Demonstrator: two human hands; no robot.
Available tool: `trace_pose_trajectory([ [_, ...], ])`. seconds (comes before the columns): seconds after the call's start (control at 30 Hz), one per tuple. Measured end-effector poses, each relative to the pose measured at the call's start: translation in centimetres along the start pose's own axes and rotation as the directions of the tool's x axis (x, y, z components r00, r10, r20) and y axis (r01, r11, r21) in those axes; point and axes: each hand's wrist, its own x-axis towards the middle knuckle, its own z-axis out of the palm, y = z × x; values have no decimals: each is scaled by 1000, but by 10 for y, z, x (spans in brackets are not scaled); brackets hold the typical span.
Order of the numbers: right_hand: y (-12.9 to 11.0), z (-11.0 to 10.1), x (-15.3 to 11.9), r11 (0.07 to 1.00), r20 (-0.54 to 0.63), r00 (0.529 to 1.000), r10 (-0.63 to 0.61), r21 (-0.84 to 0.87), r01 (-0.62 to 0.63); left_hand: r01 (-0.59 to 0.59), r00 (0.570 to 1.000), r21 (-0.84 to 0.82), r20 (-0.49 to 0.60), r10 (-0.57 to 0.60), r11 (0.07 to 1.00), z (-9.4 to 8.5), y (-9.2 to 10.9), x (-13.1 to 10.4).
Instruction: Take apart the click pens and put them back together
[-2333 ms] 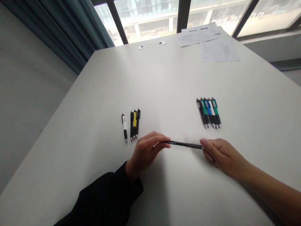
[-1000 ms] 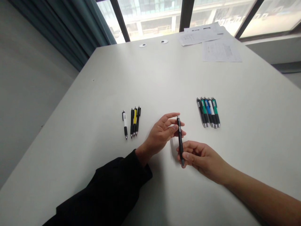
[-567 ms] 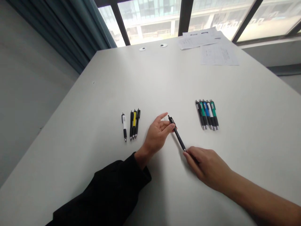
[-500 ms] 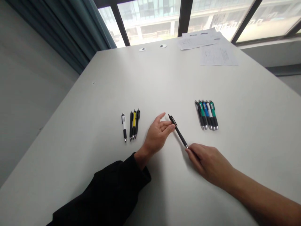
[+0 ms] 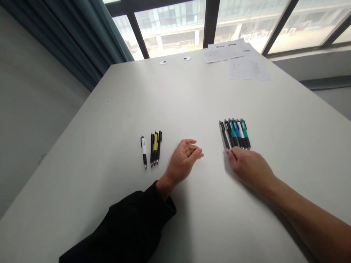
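My right hand (image 5: pixel 251 168) pinches the tip end of a black pen (image 5: pixel 224 134), which lies at the left side of a row of several pens. A green pen (image 5: pixel 244 128), a white one (image 5: pixel 240 129) and a blue one (image 5: pixel 236 128) are in that row. My left hand (image 5: pixel 182 160) rests over the middle of the table with its fingers loosely curled and apart, holding nothing. Left of it lie a yellow and black pen (image 5: pixel 155 144) between two black pens, and a white and black pen (image 5: pixel 144 149) slightly apart from them.
The white table (image 5: pixel 175 95) carries paper sheets (image 5: pixel 246 67) at its far right. Two small white oval pieces (image 5: pixel 187 58) lie near the far edge. A blue-grey curtain (image 5: pixel 90 40) hangs at the far left beside the windows.
My right hand has carried the black pen away from my left hand, rightward and forward to the row of pens. My left hand has let go of the pen. The view has shifted slightly.
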Motion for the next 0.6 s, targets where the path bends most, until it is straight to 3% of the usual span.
trace_pose_trajectory([
  [0.6, 3, -2, -1, 999, 12, 999, 48, -5, -48, -17, 999, 50, 44, 15, 999, 0, -1, -2],
])
